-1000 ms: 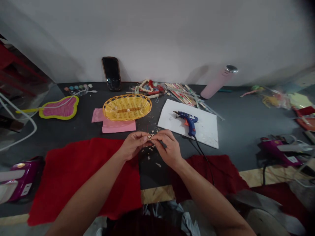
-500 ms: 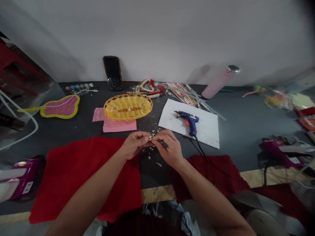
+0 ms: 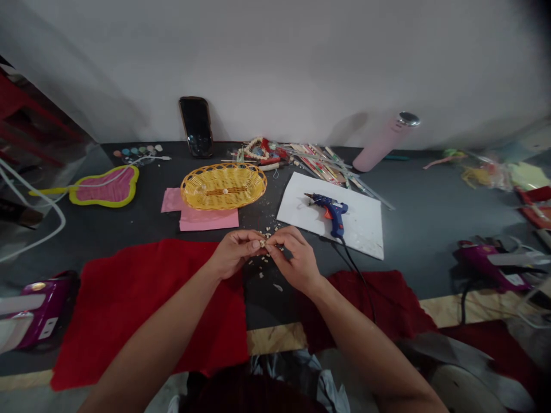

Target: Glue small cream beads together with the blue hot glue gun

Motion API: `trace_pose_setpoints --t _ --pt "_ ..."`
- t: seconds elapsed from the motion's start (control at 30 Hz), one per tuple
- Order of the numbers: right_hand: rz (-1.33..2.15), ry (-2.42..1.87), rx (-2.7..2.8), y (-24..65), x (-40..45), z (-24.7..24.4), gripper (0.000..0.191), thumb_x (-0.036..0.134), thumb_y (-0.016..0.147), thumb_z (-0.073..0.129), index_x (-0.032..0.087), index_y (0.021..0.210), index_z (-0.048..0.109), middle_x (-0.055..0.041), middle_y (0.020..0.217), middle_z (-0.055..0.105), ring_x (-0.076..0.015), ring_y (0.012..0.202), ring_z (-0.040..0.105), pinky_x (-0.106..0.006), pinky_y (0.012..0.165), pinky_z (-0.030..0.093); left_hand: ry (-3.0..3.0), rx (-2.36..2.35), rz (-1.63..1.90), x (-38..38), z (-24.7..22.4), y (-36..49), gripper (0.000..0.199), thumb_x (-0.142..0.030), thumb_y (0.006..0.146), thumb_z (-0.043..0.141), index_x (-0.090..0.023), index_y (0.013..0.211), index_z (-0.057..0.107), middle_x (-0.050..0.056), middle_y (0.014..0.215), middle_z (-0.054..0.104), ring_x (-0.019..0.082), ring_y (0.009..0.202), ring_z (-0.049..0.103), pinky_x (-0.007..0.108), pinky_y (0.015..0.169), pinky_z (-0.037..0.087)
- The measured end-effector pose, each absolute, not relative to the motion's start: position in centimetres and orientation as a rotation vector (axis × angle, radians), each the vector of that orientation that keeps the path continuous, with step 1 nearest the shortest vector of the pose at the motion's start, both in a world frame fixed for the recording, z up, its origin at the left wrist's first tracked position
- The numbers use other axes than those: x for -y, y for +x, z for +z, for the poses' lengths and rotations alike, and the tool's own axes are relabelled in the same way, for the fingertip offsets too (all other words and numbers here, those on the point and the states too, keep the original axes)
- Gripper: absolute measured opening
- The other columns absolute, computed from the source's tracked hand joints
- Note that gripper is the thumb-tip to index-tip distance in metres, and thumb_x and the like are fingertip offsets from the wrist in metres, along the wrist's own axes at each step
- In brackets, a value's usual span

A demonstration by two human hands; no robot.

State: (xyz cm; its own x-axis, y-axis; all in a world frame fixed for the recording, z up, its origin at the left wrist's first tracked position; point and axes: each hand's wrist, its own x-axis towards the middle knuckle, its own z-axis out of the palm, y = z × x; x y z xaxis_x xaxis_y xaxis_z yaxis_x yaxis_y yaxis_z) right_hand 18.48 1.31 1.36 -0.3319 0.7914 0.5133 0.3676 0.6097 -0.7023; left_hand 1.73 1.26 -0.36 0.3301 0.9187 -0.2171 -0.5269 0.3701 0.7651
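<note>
My left hand (image 3: 236,251) and my right hand (image 3: 294,256) meet fingertip to fingertip above the dark tabletop. Between the left thumb and fingers sits a small cream-coloured piece (image 3: 262,244); its exact kind is too small to make out. The right fingertips are pinched against the same piece. Several similar pale bits (image 3: 264,259) lie scattered on the table beneath and around the fingers. Just beyond the hands is a yellow woven basket (image 3: 224,198), with a brown stripe and small pale pieces inside, resting partly on pink sheets (image 3: 209,221).
A blue glue gun (image 3: 330,211) lies on a white board (image 3: 361,229), its cord running toward me. Red cloth (image 3: 163,298) covers the front left. Behind stand a phone (image 3: 196,127) and a pink bottle (image 3: 383,143), with sticks (image 3: 321,163) between them.
Both hands stay in nearly the same place. The small cream piece has turned slightly between the fingertips and shows more of itself now.
</note>
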Motion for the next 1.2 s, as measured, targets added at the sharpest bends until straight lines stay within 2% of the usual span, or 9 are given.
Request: trace_pose_setpoints --t 0.13,0.2,0.37,0.6,1.03,1.2 --pt "0.599 -0.927 1.938 18.59 -1.27 1.30 0.009 0.017 0.084 0.053 0.022 0.085 0.060 -0.0039 0.083 0.061 -0.0167 0.084 0.058 -0.033 0.075 0.050 0.653 -0.723 1.029 -1.21 -0.30 1.77 0.015 -0.023 0.064 0.076 -0.012 0.073 0.071 0.004 0.080 0.065 0.012 0.073 0.060 0.026 0.074 0.050" --pt "0.593 -0.947 1.927 18.77 -1.31 1.26 0.010 0.018 0.084 0.054 0.022 0.091 0.060 -0.0049 0.088 0.061 -0.0179 0.088 0.057 -0.034 0.077 0.050 0.645 -0.719 1.031 -1.18 -0.34 1.77 0.016 -0.023 0.064 0.076 -0.012 0.074 0.071 0.004 0.081 0.065 0.012 0.074 0.061 0.027 0.076 0.050" --pt "0.448 -0.963 1.950 19.02 -1.58 1.40 0.030 0.023 0.078 0.064 0.023 0.107 0.057 -0.0081 0.097 0.058 -0.0214 0.096 0.053 -0.039 0.081 0.048 0.621 -0.694 1.040 -1.12 -0.46 1.64 0.017 -0.024 0.066 0.075 -0.011 0.076 0.071 0.005 0.083 0.066 0.013 0.077 0.062 0.029 0.077 0.051" --pt "0.449 -0.923 2.014 18.83 -1.79 0.79 0.019 0.020 0.081 0.061 0.025 0.099 0.062 -0.0048 0.094 0.059 -0.0189 0.093 0.053 -0.038 0.083 0.046 0.626 -0.690 1.013 -0.91 -0.63 1.85 0.017 -0.023 0.069 0.073 -0.010 0.081 0.071 0.005 0.085 0.066 0.012 0.076 0.062 0.026 0.077 0.051" --pt "0.358 -0.941 2.116 19.31 -2.02 1.00 0.018 0.018 0.080 0.059 0.025 0.096 0.063 -0.0043 0.092 0.061 -0.0187 0.089 0.054 -0.040 0.084 0.043 0.673 -0.796 0.994 -0.76 0.00 2.20 0.017 -0.024 0.067 0.074 -0.011 0.077 0.067 0.002 0.073 0.065 0.010 0.068 0.061 0.026 0.071 0.053" --pt "0.470 -0.945 2.036 19.40 -1.81 1.43 0.030 0.021 0.080 0.060 0.025 0.109 0.057 -0.0063 0.099 0.060 -0.0203 0.098 0.054 -0.041 0.087 0.045 0.650 -0.793 0.991 -0.87 0.05 2.13 0.016 -0.024 0.070 0.072 -0.011 0.079 0.068 0.004 0.076 0.067 0.011 0.069 0.062 0.026 0.072 0.053"
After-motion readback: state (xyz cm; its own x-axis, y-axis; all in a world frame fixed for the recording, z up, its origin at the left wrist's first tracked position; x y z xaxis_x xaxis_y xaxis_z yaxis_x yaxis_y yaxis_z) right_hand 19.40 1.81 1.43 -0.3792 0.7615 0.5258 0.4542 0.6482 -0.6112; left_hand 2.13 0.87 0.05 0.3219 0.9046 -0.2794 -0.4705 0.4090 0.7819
